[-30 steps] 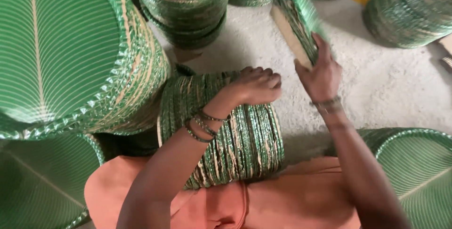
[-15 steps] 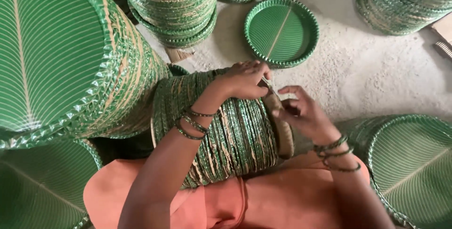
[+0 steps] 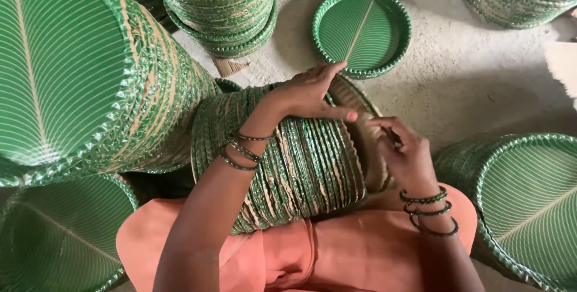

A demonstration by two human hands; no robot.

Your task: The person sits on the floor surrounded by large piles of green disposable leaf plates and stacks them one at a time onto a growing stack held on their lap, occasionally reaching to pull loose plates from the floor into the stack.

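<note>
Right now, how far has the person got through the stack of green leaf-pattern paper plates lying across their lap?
Done: one green leaf-pattern plate lies alone, face up, on the concrete floor. In hand: the left hand rests atop the lap stack; the right hand fingers its end plate. Left: nearly the whole stack.

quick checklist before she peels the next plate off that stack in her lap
1. Left hand steadying the lap stack: ok, it rests on top.
2. Right hand at the stack's open end: ok, fingers at the end plate's rim.
3. Only one plate pinched: cannot tell, the edges are too close together.
4. Stack seated on the lap: ok, it lies on its side on the orange cloth.
5. Single plate on the floor lying flat, face up: ok.
6. Tall stack at her left leaning close: cannot tell if stable.
</note>
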